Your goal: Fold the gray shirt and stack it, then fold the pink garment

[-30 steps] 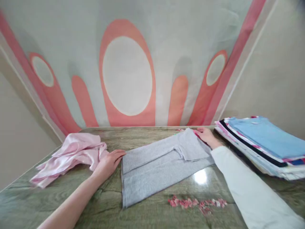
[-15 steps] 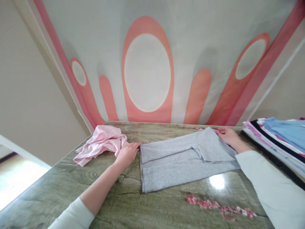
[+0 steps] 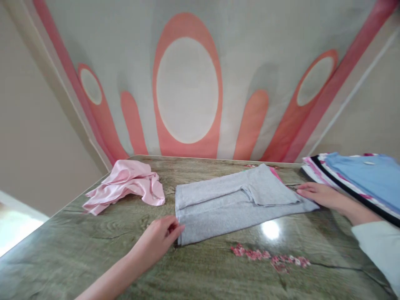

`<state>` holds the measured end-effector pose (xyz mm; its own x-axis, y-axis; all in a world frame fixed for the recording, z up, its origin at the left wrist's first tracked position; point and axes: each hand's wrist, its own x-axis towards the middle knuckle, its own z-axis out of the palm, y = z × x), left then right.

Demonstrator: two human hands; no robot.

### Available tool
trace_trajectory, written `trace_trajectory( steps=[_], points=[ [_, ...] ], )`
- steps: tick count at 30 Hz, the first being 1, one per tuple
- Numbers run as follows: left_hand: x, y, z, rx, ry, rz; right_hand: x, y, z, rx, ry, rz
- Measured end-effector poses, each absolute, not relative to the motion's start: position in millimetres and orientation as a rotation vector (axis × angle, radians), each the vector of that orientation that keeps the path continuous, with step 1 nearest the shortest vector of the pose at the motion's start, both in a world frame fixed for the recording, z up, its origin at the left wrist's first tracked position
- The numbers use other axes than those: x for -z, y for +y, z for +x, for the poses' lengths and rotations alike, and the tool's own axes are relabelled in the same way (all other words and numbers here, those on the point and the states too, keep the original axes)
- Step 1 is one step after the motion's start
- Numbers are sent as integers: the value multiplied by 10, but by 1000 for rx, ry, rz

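Shifted away from the table's (image 3: 200,275) far edge, my left hand (image 3: 161,236) and right hand (image 3: 320,195) touch the grey T-shirt's (image 3: 225,214) ends; grip unclear.

Grey garment (image 3: 234,212), folded, lying flat

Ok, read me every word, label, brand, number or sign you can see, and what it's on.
No readable text anywhere in view.
Blue top: a small pale mark, too small to read.
Gray shirt: no lettering on the side that shows.
Pink cloth: none showing.
Table: printed flowers, no words.
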<state>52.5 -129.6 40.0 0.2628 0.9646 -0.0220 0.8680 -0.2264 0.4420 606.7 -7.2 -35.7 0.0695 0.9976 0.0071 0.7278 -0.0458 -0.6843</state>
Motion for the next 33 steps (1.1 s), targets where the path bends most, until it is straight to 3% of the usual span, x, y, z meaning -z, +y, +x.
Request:
trace_trajectory(
  steps=[9,16,25,33],
  points=[
    [-303,-1407,676,-123,1847,2155,153,-374,5975,-940,-1511,-1796],
    [-218,-1225,452,-263,1808,2192,171,-365,5991,-1028,-1512,-1770],
    [-180,-1147,444,-601,1651,2320,161,-362,5961,-877,-1670,-1882],
    [-263,-1247,496,-485,1704,2246,264,-341,6025,-794,-1808,-1830]
  ],
)
